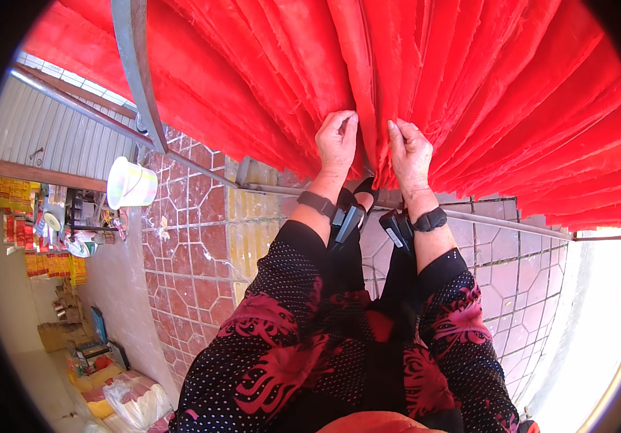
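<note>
Red pleated fabric [484, 86] hangs in many layered folds across the upper part of the view. My left hand [336, 143] is closed in a pinch on a fold just left of the middle, thumb and fingertips together. My right hand [411, 151] pinches a neighbouring fold a short way to the right, its thumb raised along the cloth. Narrow strips of the cloth hang between the two hands. Dark devices are strapped at both my wrists.
A metal rail [469, 217] runs below the fabric, and a curved metal bar [135, 65] stands at upper left. A white bucket [126, 184], packaged goods [58, 267] and bags [123, 397] are at the left. Tiled paving [188, 260] lies below.
</note>
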The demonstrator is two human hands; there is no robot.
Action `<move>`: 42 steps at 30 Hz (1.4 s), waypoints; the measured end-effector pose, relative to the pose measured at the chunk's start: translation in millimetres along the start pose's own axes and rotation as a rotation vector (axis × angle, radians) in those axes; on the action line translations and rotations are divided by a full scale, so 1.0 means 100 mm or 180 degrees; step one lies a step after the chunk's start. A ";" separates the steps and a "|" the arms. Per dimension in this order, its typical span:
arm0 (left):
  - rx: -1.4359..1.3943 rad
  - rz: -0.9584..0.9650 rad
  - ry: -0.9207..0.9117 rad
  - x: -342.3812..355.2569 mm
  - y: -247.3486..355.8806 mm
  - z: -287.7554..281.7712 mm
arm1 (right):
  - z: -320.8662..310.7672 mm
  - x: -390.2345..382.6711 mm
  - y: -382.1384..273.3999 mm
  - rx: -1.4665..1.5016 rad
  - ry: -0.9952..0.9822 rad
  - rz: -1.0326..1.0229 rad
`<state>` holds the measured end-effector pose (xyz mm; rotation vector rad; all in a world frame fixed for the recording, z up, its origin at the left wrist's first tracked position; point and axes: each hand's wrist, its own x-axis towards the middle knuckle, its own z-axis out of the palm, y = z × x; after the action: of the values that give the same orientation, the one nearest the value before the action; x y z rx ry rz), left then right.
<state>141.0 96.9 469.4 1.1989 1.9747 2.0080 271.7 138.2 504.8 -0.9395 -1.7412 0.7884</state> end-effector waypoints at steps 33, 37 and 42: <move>0.0220 -0.0432 0.0728 0.03 -0.26 -0.15 | -0.42 0.11 0.28 0.0292 -0.0006 0.0435; 0.0309 -0.0475 0.0656 0.01 -0.25 -0.20 | -0.45 0.11 0.35 -0.0021 -0.0057 0.0524; 0.0416 -0.0428 0.0607 -0.03 -0.24 -0.22 | -0.50 0.10 0.40 -0.0709 0.0173 -0.0129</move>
<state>120.2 81.3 449.6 0.8969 2.2396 2.0212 326.6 171.0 491.4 -1.0597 -1.8204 0.5450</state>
